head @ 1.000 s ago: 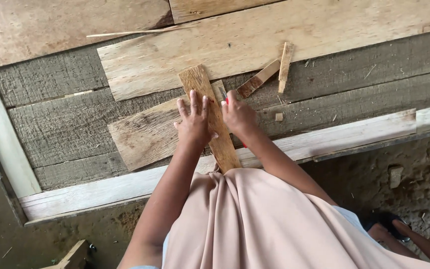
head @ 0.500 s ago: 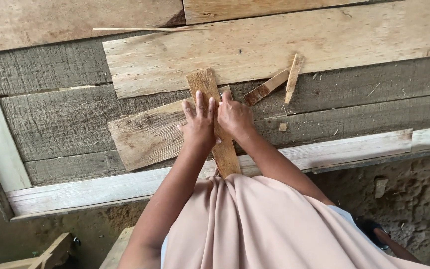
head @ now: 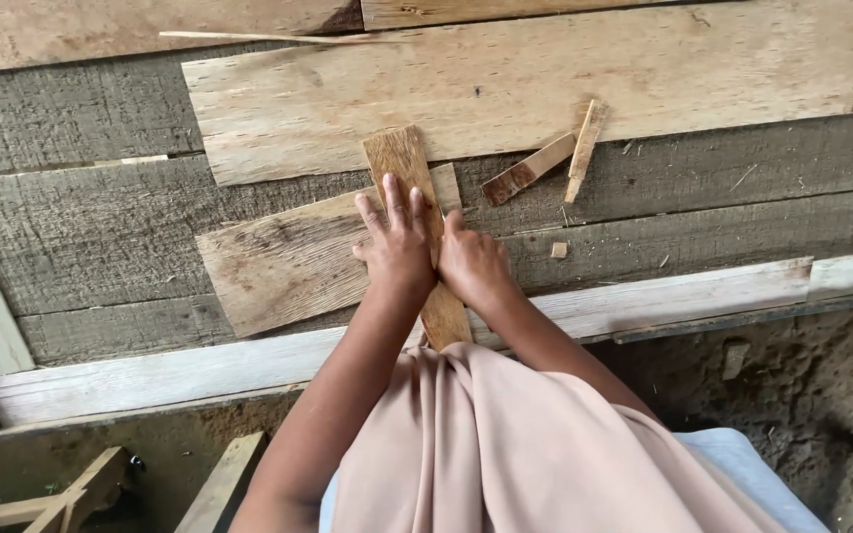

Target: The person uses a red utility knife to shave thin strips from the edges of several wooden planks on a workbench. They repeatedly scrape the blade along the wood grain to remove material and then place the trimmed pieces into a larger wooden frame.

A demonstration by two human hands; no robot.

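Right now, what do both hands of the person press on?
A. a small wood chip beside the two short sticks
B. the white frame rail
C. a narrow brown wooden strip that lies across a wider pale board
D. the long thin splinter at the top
C: the left hand and the right hand lie flat, side by side, on the narrow brown strip, which crosses the wider pale board.

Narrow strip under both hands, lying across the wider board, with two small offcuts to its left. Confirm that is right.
One detail is wrong: the two small offcuts lie to the right of the narrow strip, not its left. The head view shows it. The rest holds: left hand and right hand press on the strip, which crosses the wider board.
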